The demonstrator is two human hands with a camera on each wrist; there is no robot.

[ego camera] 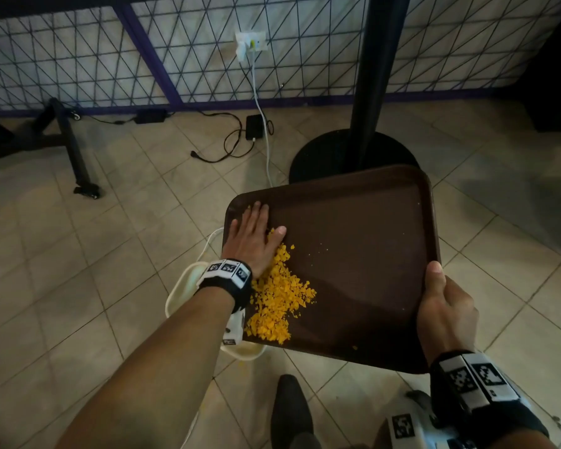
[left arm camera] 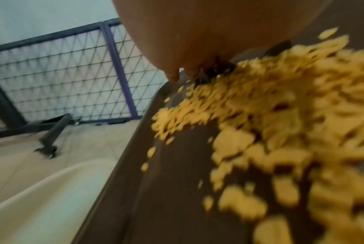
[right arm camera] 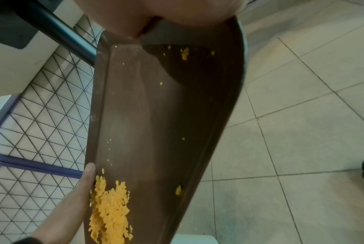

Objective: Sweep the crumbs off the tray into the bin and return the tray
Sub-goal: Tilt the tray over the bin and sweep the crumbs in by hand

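Observation:
A dark brown tray (ego camera: pixel 363 241) is held tilted above the floor, its lower left corner over a cream bin (ego camera: pixel 182 286). My right hand (ego camera: pixel 444 306) grips the tray's near right edge, thumb on top. My left hand (ego camera: pixel 256 238) lies flat on the tray's left side, fingers straight, against a heap of orange crumbs (ego camera: pixel 279 296). The left wrist view shows the crumbs (left arm camera: pixel 271 123) blurred beside the tray rim (left arm camera: pixel 131 158), with the bin (left arm camera: pixel 47 198) below. In the right wrist view, the tray (right arm camera: pixel 156 115) runs away lengthwise, crumbs (right arm camera: pixel 108 213) piled at its far end by the left hand (right arm camera: pixel 87 175).
A black pole on a round base (ego camera: pixel 353 153) stands just behind the tray. Cables and a power brick (ego camera: pixel 253 128) lie on the tiled floor near a mesh fence (ego camera: pixel 110 50). A black wheeled frame leg (ego camera: pixel 78 157) is at left. A dark shoe (ego camera: pixel 289 413) shows below.

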